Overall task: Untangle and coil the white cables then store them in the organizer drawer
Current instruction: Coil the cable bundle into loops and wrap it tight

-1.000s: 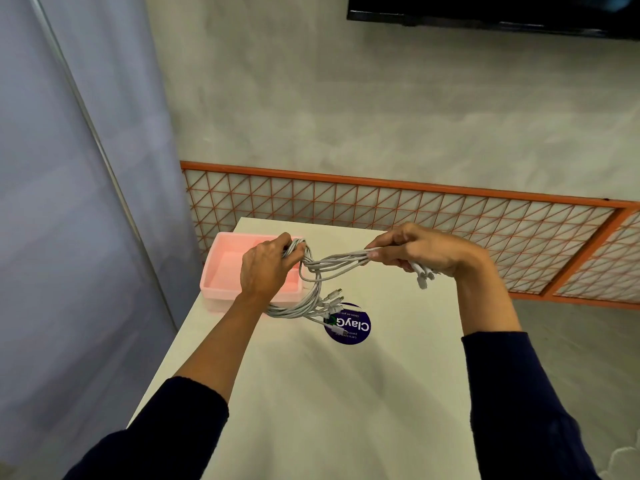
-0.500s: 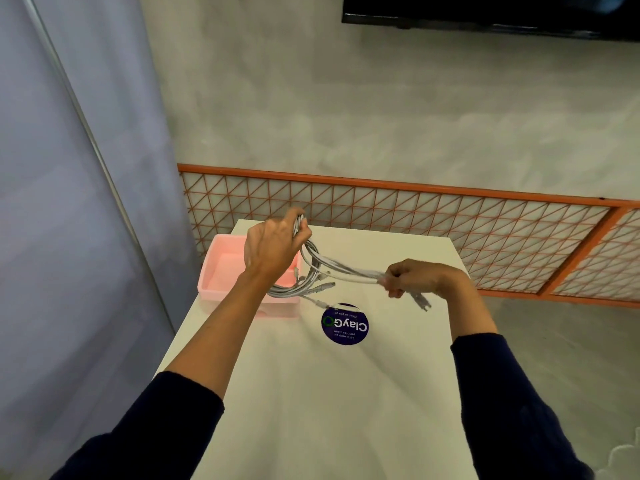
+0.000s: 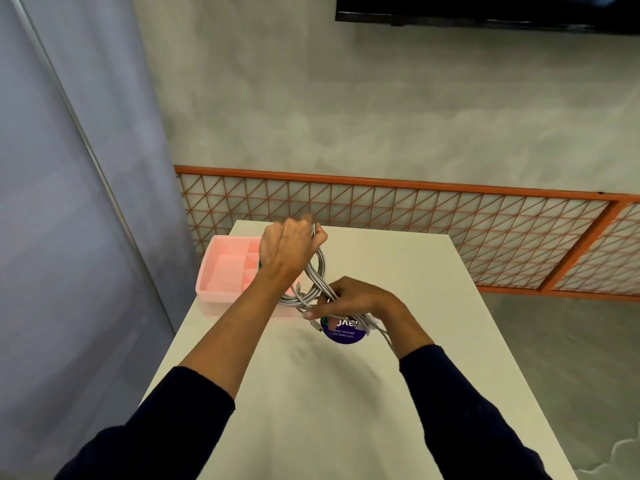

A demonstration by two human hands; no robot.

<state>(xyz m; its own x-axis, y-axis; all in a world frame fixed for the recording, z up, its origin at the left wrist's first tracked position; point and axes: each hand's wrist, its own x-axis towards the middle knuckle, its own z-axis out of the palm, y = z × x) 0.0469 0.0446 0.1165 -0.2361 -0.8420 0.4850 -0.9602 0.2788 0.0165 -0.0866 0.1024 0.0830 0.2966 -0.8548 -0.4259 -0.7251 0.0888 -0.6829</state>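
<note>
A bundle of white cables (image 3: 320, 277) loops between both hands above the white table (image 3: 346, 393). My left hand (image 3: 287, 249) grips the top of the loop, raised over the table's far left. My right hand (image 3: 349, 301) grips the lower strands just below and to the right; loose cable ends trail past its wrist. The pink organizer drawer (image 3: 225, 271), with several compartments, sits at the table's far left edge, partly hidden by my left forearm.
A round dark blue sticker (image 3: 344, 332) lies on the table under my right hand. An orange lattice fence (image 3: 450, 230) runs behind the table. A grey curtain (image 3: 69, 168) hangs at the left, and a dark screen (image 3: 485, 12) is on the wall.
My right hand has moved left and down toward the left hand, bringing the cable strands round into a tighter loop. My left hand has stayed raised by the drawer.
</note>
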